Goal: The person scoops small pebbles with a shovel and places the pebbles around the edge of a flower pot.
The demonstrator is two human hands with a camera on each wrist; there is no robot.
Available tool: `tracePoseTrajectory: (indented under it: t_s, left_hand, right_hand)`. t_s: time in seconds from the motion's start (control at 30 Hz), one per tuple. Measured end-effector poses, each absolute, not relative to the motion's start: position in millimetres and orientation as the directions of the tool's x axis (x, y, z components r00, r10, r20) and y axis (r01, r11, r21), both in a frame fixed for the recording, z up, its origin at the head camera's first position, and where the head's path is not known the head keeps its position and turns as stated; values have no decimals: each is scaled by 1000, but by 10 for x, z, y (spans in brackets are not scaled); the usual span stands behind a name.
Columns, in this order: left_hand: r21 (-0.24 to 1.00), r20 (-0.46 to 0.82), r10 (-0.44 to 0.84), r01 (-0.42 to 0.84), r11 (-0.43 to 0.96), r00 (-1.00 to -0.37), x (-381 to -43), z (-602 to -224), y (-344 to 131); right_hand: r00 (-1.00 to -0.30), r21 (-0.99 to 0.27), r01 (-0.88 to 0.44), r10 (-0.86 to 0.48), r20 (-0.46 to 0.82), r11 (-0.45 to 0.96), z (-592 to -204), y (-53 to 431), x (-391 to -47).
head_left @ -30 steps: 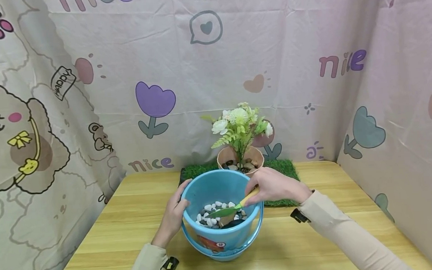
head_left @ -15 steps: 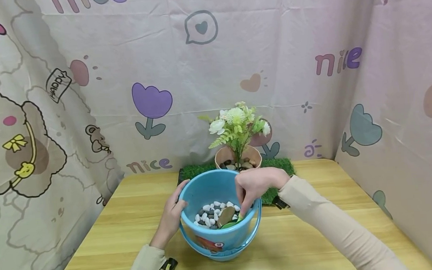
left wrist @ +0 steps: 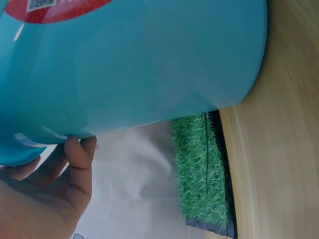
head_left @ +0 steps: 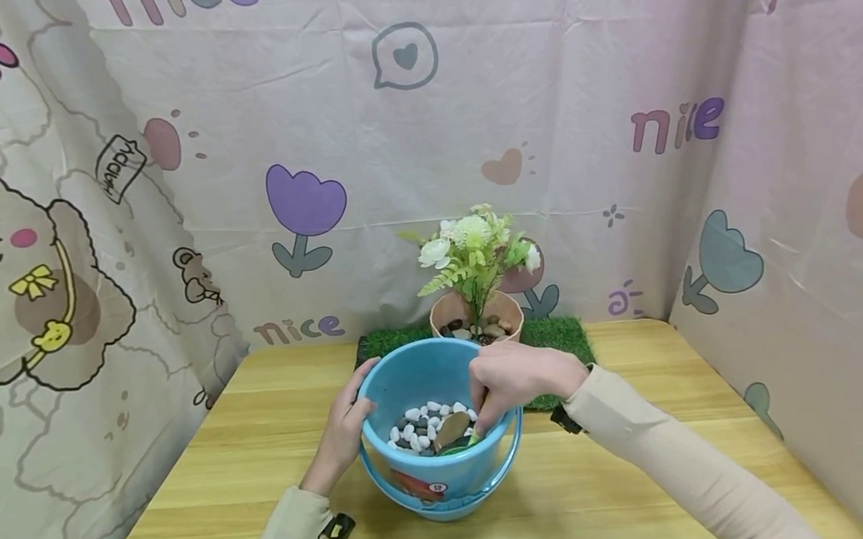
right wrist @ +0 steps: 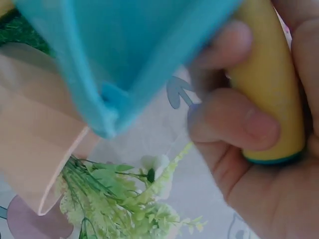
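Observation:
A blue bucket [head_left: 401, 376] stands on the table with white and dark pebbles [head_left: 417, 432] in its bottom. One larger brown stone [head_left: 453, 428] lies among them. My left hand [head_left: 342, 430] grips the bucket's left rim, thumb on the inside. My right hand [head_left: 517, 376] reaches over the right rim and holds a garden trowel, its yellow handle [right wrist: 269, 79] wrapped by the fingers in the right wrist view. The trowel's green blade [head_left: 457, 446] is down among the pebbles beside the brown stone, partly hidden by the bucket's front rim.
Behind the bucket, a pinkish flowerpot [head_left: 440, 312] with stones and white-green flowers [head_left: 471, 246] stands on a mat of artificial grass [head_left: 568, 343]. A printed cloth [head_left: 408, 154] hangs around the wooden table [head_left: 264, 448]. The bucket's carrying handle [head_left: 515, 451] hangs down in front.
My right hand has tipped and moved left into the bucket, bringing the trowel blade from above the pebbles down beside the brown stone. The left hand keeps its hold on the rim.

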State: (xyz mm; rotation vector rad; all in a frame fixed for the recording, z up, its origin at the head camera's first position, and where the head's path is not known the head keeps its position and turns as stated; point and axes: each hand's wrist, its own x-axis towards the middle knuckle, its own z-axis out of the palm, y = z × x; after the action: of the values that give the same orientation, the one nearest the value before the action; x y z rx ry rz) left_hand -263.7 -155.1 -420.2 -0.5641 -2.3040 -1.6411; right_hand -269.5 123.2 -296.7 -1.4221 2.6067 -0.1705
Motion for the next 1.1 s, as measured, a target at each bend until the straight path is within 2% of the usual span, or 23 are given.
tracePoseTrajectory:
  t_s: [0.13,0.3,0.43,0.63,0.77,1.1]
  left_hand:
    - [846,419,167,451,285,-892,-2625,-4195,-1553]
    - [846,417,166,448,289,-894,-2626,-4219,-1548]
    - [846,412,161,442,299,-897,-2634,-4230,-1545]
    - [851,404,162,435,294,-900,-2657,-4207,-1552]
    - [847,410,169,443,295,-896,-2666,-4203,-1560]
    - [844,417,176,452,289,-892,-2669,-4216,-1570]
  right_hand:
    - [-502,-129,-858,-865,14,496,-3051,1223,-2684]
    - [-498,32,-862,-856,139,506,-3162,1222,-2722]
    - [-497,98,-849,-848,185,519,-3248,1245,-2763]
    - [-437,172,-854,-857,273,491,-3312,1270,-2794]
    - [-434,179,-851,-853,290,494,-3332,1263,-2810]
    - [-512,139,-822,-824,242,552,-3369,1180,-2884]
